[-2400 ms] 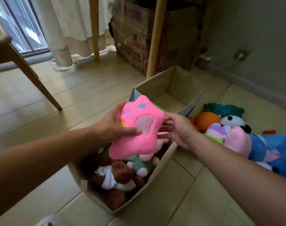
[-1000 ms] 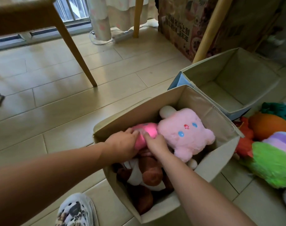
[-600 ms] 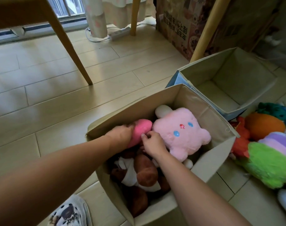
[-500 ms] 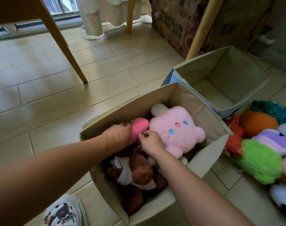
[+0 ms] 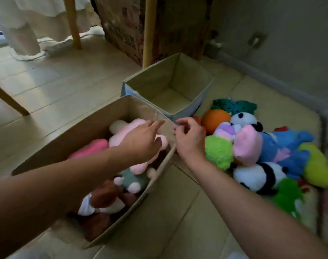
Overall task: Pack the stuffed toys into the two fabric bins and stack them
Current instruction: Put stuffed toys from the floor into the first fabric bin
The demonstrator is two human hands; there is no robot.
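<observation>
The near beige fabric bin [image 5: 81, 133] on the floor holds several stuffed toys: a hot pink toy [image 5: 92, 148], a pale pink plush [image 5: 125, 131], a grey-green one [image 5: 131, 180] and a brown-and-white one [image 5: 105, 200]. My left hand [image 5: 142, 141] hovers open over the pale pink plush, fingers pointing right. My right hand [image 5: 189, 139] is just outside the bin's right rim, fingers loosely curled and holding nothing. The second bin [image 5: 189, 79], blue outside, stands behind with nothing inside. A pile of loose toys [image 5: 252, 152] lies to the right.
A printed cardboard box [image 5: 125, 28] and a yellow wooden leg [image 5: 148, 30] stand behind the bins. Another wooden leg [image 5: 8, 100] slants at the left. Curtains [image 5: 28, 25] hang at the back left, and a grey wall [image 5: 281, 34] runs along the right.
Both hands let go of the hot pink toy, which now lies in the near bin. They lifted out and moved right toward the loose pile, and the view swung right.
</observation>
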